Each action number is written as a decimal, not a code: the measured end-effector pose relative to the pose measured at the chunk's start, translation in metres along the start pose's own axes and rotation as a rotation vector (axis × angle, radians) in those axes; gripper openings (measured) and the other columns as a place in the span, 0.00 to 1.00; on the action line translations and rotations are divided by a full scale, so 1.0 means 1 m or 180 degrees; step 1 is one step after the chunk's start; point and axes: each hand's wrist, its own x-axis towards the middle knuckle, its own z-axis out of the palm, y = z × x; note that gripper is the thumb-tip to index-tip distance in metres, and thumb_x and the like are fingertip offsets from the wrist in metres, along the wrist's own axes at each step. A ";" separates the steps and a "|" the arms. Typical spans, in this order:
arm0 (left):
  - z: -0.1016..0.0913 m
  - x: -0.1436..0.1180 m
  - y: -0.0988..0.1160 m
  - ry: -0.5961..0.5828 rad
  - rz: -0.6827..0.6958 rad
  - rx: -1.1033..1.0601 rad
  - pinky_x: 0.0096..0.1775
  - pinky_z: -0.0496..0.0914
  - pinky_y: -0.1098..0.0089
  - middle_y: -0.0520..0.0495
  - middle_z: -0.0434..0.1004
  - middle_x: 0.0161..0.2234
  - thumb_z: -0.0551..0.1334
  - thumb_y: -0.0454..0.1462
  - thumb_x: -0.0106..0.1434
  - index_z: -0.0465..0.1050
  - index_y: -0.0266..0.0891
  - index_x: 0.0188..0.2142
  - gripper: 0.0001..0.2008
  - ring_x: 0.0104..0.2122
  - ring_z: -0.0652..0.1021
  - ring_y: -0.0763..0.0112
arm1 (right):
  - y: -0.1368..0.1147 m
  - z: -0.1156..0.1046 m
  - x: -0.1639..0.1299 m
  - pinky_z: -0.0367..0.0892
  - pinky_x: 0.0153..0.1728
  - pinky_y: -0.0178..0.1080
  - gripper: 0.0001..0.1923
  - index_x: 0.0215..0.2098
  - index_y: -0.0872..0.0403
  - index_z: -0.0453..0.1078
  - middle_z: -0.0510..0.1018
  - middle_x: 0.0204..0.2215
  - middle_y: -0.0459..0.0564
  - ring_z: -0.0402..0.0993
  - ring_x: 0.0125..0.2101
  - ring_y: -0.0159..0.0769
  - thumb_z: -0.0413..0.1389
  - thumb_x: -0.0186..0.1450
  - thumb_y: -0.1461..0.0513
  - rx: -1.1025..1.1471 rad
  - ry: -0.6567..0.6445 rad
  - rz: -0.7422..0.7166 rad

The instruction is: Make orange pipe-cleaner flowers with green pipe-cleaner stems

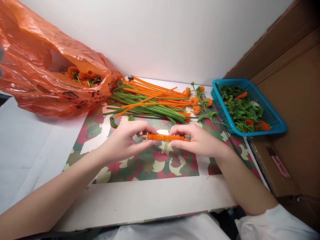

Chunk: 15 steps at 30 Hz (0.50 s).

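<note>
Left hand (pixel 126 141) and right hand (pixel 200 140) each pinch one end of the orange coil (pixel 165 137), around a stick (pixel 142 136) between the grips; light, even pressure should keep its turns snug.

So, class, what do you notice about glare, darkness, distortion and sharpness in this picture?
Head view: shiny highlights on the orange plastic bag; head view: near-black upper right corner beside the cardboard; head view: apparent wide-angle stretching toward the edges; head view: coiled orange pipe cleaner, left hand and right hand look fairly sharp.
</note>
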 end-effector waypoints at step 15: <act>0.013 -0.002 0.006 -0.0131 0.0038 -0.0128 0.32 0.69 0.77 0.51 0.81 0.34 0.61 0.39 0.64 0.74 0.39 0.38 0.06 0.30 0.78 0.76 | -0.001 0.018 0.002 0.59 0.29 0.31 0.06 0.40 0.54 0.73 0.77 0.28 0.43 0.67 0.25 0.27 0.56 0.66 0.62 -0.0320 0.0318 -0.0464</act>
